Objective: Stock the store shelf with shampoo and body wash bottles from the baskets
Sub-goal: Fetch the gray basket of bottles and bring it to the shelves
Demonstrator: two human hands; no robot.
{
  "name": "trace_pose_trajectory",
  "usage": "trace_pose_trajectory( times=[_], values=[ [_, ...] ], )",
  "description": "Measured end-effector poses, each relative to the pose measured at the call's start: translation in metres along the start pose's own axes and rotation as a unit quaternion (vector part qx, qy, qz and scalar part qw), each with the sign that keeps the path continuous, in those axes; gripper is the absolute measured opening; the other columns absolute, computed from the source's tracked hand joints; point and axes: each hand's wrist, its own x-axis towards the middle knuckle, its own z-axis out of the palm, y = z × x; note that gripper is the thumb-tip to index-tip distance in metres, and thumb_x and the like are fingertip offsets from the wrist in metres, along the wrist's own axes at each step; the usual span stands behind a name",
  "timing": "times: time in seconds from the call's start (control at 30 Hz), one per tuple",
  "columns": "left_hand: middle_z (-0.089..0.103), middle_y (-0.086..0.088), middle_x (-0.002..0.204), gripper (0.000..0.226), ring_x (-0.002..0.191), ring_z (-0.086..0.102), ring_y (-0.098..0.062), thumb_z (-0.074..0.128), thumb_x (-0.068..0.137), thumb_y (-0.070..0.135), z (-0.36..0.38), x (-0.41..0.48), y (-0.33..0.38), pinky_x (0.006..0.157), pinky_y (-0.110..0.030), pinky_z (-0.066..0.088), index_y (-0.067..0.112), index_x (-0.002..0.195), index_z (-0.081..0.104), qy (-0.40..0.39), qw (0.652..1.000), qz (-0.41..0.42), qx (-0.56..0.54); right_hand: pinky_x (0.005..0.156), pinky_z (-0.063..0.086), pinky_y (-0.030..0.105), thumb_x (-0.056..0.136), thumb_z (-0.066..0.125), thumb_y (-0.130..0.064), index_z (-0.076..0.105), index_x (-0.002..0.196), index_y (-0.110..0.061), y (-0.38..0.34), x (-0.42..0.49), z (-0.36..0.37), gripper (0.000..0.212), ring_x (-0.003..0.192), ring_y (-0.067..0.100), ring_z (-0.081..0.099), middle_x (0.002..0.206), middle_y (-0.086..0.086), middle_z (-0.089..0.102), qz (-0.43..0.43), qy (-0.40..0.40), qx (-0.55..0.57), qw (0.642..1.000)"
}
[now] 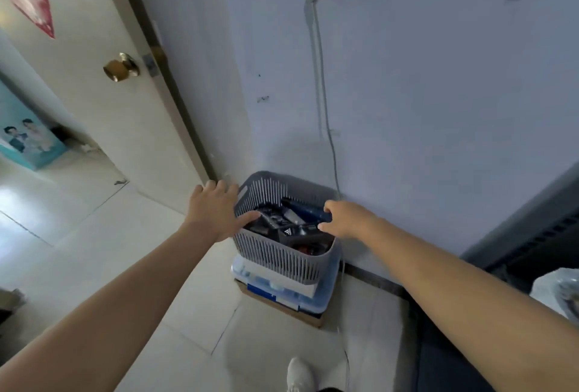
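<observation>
A grey slatted basket [279,255] stands against the wall on top of a clear plastic box [316,299]. Several dark bottles [289,222] lie inside it, one of them blue. My left hand [216,210] lies over the basket's left rim, thumb inside and fingers spread on the outside. At the right rim, my right hand [344,219] has curled fingers closing over the blue bottle [310,211]; the grip itself is partly hidden. No shelf is in view.
An open white door [103,100] with a brass knob [120,69] stands at the left. A cable [324,103] hangs down the wall from a socket behind the basket. Dark furniture [532,235] is at the right. My white shoe [299,374] is on the tiled floor.
</observation>
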Motion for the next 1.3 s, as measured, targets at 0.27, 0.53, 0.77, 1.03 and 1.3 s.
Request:
trace_pose_trajectory(
  times=[0.27,0.53,0.77,1.03,1.3],
  values=[
    [0.058,-0.004,0.125,0.086,0.115,0.055,-0.025,0.025,0.080,0.084,0.038,0.097,-0.027,0.094,-0.040,0.043,0.017,0.127,0.052,-0.044,0.996,-0.013,-0.082,0.085,0.045,0.033,0.093,0.057,-0.039,0.040,0.138,-0.014,0.003,0.078,0.021,0.054,0.114,0.029,0.055,0.131,0.011,0.055,0.051,-0.013,0.073,0.996],
    [0.064,-0.008,0.115,0.088,0.107,0.059,-0.029,0.026,0.080,0.086,0.126,0.207,-0.040,0.086,-0.040,0.047,0.014,0.120,0.056,-0.111,0.987,0.050,-0.105,0.105,0.037,0.032,0.095,0.057,-0.034,0.028,0.151,-0.026,0.016,0.143,0.045,0.064,0.131,0.029,0.045,0.146,0.012,0.045,0.155,-0.018,0.107,0.982],
    [0.054,-0.013,0.132,0.083,0.120,0.053,-0.032,0.032,0.087,0.077,0.189,0.268,-0.031,0.096,-0.043,0.044,0.011,0.134,0.046,-0.129,0.981,0.128,-0.071,0.110,0.034,0.039,0.095,0.056,-0.033,0.022,0.153,-0.016,0.007,0.205,0.087,0.069,0.134,0.033,0.041,0.150,0.015,0.038,0.223,0.009,0.155,0.963],
    [0.049,-0.027,0.135,0.075,0.121,0.050,-0.044,0.045,0.096,0.056,0.244,0.297,-0.013,0.095,-0.047,0.043,-0.002,0.139,0.026,-0.273,0.887,-0.072,-0.365,0.097,0.043,0.041,0.100,0.047,-0.031,0.041,0.132,0.004,0.037,0.227,0.114,0.048,0.118,0.037,0.051,0.131,0.023,0.047,0.369,0.115,0.150,0.910],
    [0.051,-0.026,0.131,0.074,0.114,0.055,-0.045,0.040,0.095,0.060,0.267,0.298,-0.005,0.096,-0.049,0.046,-0.002,0.134,0.031,-0.267,0.866,-0.136,-0.400,0.095,0.049,0.043,0.093,0.035,-0.061,0.059,0.108,-0.001,0.073,0.243,0.135,0.067,0.099,0.036,0.063,0.098,0.024,0.062,0.492,0.141,0.394,0.763]
  ],
)
